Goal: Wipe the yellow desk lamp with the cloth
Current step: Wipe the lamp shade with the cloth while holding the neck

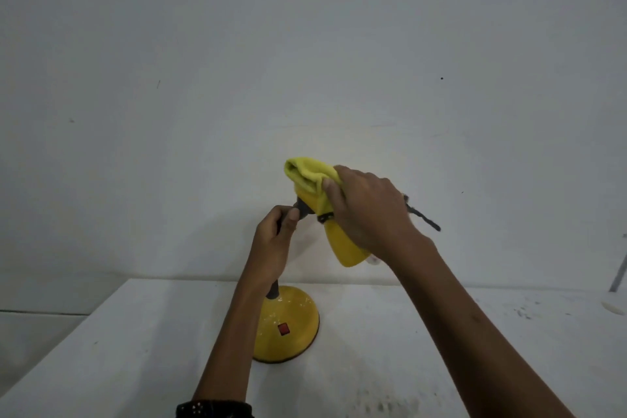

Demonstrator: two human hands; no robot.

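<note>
The yellow desk lamp stands on a white table, its round base (pixel 288 326) bearing a red switch. Its dark neck rises behind my left forearm. My left hand (pixel 274 241) grips the neck near its top joint. The yellow lamp head (pixel 342 248) tilts down to the right. My right hand (pixel 369 210) holds a folded yellow cloth (pixel 310 180) over the upper back of the lamp head, with the thumb pressed onto the cloth. My right hand hides most of the lamp head's right side.
The white table (pixel 135 349) ends on the left and meets a plain white wall (pixel 305 61) behind. A dark cord (pixel 424 214) trails off to the right of the lamp head. A small white round object (pixel 614 307) sits at the far right edge.
</note>
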